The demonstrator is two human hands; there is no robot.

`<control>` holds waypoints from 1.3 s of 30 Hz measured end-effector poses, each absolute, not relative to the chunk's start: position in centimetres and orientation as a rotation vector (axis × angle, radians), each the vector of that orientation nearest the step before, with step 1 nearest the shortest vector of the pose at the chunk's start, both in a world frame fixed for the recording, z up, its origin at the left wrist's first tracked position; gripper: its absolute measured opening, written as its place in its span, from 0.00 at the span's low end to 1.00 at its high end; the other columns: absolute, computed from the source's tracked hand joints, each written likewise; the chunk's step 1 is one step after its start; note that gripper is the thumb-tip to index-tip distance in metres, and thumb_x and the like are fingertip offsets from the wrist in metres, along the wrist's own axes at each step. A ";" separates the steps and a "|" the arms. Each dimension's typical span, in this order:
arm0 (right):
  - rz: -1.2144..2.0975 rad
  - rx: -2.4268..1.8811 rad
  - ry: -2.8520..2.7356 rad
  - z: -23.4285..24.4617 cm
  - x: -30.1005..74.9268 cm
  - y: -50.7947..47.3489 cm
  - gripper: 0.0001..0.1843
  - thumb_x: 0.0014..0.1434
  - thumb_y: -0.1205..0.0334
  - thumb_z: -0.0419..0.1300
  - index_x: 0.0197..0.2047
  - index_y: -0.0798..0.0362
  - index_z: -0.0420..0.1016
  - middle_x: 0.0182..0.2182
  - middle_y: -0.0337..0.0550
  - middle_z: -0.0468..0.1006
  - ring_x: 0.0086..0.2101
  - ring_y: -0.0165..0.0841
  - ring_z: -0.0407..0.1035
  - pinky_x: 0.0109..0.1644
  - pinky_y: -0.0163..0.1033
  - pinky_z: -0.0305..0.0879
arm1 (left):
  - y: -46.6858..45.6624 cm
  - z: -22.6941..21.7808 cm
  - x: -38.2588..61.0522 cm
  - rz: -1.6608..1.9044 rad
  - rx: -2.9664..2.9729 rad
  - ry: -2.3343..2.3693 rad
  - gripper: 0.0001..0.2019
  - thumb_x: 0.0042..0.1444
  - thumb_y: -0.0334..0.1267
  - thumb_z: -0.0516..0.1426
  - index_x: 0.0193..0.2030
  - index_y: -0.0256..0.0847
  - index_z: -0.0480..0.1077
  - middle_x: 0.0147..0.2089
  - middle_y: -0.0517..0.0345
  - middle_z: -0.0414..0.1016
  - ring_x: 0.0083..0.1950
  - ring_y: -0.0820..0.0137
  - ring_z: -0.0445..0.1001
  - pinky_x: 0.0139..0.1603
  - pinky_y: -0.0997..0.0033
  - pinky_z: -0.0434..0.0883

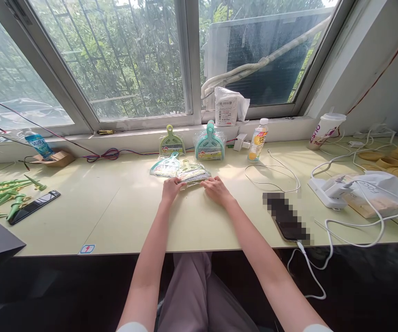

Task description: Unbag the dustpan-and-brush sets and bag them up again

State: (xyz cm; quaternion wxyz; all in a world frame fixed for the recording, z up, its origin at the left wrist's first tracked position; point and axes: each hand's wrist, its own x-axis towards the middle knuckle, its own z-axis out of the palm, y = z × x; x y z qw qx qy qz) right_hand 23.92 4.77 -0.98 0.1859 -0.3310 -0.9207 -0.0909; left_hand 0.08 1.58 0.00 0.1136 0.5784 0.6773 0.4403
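My left hand (pixel 171 188) and my right hand (pixel 216 189) both rest on the pale desk (pixel 122 216), fingers curled round the near edge of a small packaged brush-and-dustpan set (pixel 193 174) in clear wrap. Just left of it lies a second wrapped set (pixel 166 167) in teal. Behind them, two more sets lean against the window ledge: a green dustpan (pixel 171 142) and a teal dustpan (pixel 210 144).
A phone (pixel 287 216) on a white cable lies right of my right hand. A power strip (pixel 326 190), a white bag (pixel 382 184), a drink bottle (pixel 257 140) and a cup (pixel 325 130) stand at the right. Green plastic pieces (pixel 1 198) and a dark strip (pixel 34 206) lie at the left.
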 end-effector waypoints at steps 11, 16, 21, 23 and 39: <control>-0.257 -1.110 -2.508 -1.5 23.7 5.4 0.18 0.62 0.75 0.48 0.47 0.52 0.76 0.42 0.51 0.76 0.44 0.40 0.65 0.45 0.41 0.56 | 1.2 0.4 1.3 1.293 1.743 1.944 0.13 0.44 0.50 0.66 0.30 0.44 0.78 0.30 0.54 0.77 0.33 0.63 0.74 0.42 0.64 0.68; -0.307 -1.311 -2.375 -1.9 23.9 5.8 0.16 0.64 0.71 0.48 0.45 0.54 0.75 0.41 0.55 0.74 0.43 0.42 0.63 0.39 0.41 0.56 | 0.9 0.8 1.6 1.150 1.759 2.172 0.15 0.47 0.54 0.64 0.34 0.46 0.78 0.33 0.53 0.77 0.38 0.60 0.75 0.40 0.65 0.66; -0.376 -1.529 -2.216 -2.1 23.7 6.0 0.22 0.62 0.76 0.45 0.53 0.51 0.70 0.40 0.54 0.72 0.39 0.40 0.61 0.35 0.40 0.55 | 0.6 1.0 2.2 1.164 1.769 2.182 0.18 0.48 0.57 0.62 0.36 0.46 0.77 0.32 0.53 0.77 0.38 0.59 0.75 0.38 0.66 0.65; -0.390 -1.543 -2.173 -2.0 23.7 6.0 0.19 0.63 0.75 0.44 0.49 0.53 0.72 0.39 0.54 0.72 0.39 0.40 0.61 0.35 0.40 0.55 | 0.5 1.0 2.4 1.161 1.789 2.176 0.18 0.48 0.57 0.62 0.37 0.46 0.77 0.32 0.53 0.77 0.38 0.60 0.75 0.38 0.66 0.65; -0.396 -1.565 -1.952 -1.3 24.4 5.9 0.13 0.64 0.73 0.48 0.39 0.52 0.73 0.38 0.53 0.75 0.37 0.40 0.62 0.35 0.41 0.54 | 0.6 1.2 2.5 1.126 1.745 2.207 0.18 0.48 0.57 0.62 0.39 0.48 0.78 0.33 0.57 0.78 0.38 0.62 0.75 0.39 0.67 0.65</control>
